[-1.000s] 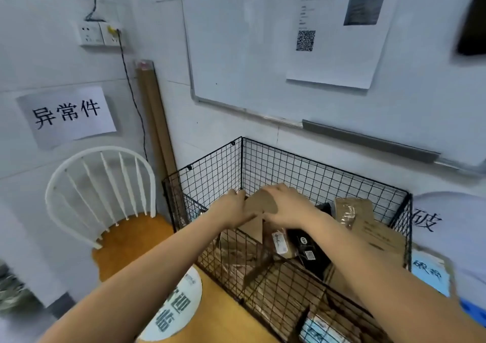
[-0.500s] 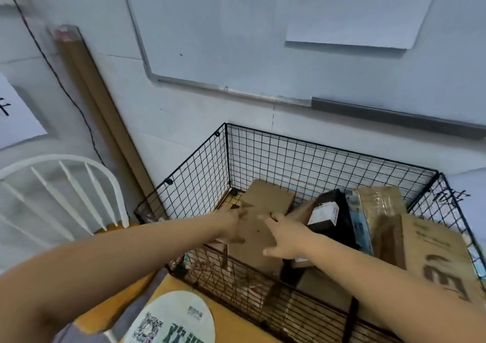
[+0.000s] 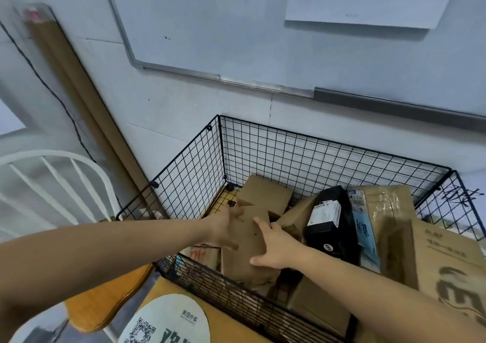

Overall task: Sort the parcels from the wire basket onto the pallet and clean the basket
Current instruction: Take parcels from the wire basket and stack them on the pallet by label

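A black wire basket (image 3: 302,156) stands against the wall, filled with several parcels. Both my hands reach over its near rim onto a flat brown cardboard parcel (image 3: 244,240) in its left part. My left hand (image 3: 226,227) grips the parcel's left edge, thumb side on top. My right hand (image 3: 273,248) holds its right edge with fingers spread over the cardboard. Behind it lies another brown box (image 3: 265,195). A black box with a white label (image 3: 328,221) and a large brown carton (image 3: 447,258) fill the basket's right side. The pallet is out of view.
A white spindle-back chair with an orange seat (image 3: 52,185) stands left of the basket. A long cardboard tube (image 3: 79,100) leans in the wall corner. A whiteboard (image 3: 236,27) hangs above. A round white QR sticker (image 3: 168,321) lies on the orange surface below the basket.
The view has tilted down and closer to the basket. Both hands have lowered from the rim onto the flat brown parcel and taken hold of its edges.
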